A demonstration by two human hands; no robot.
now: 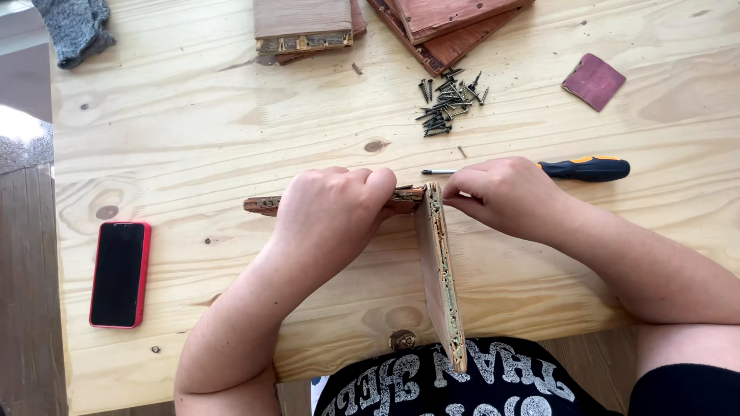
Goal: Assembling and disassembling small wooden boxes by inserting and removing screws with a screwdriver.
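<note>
Two wooden boards meet at a corner mid-frame: our left hand (331, 212) clamps the flat board (266, 205), and our right hand (501, 192) pinches fingers together at the upright board (441, 277). Behind it lie a screwdriver (574, 168) and screws (447, 104).

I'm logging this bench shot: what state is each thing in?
Left hand: closed over the cross board.
Right hand: pinching at the corner joint.
Upright board: on edge, meeting the cross board.
Screwdriver: lying flat, unheld.
Screws: loose pile.
Phone: screen dark.
Sandpaper: lying flat.
</note>
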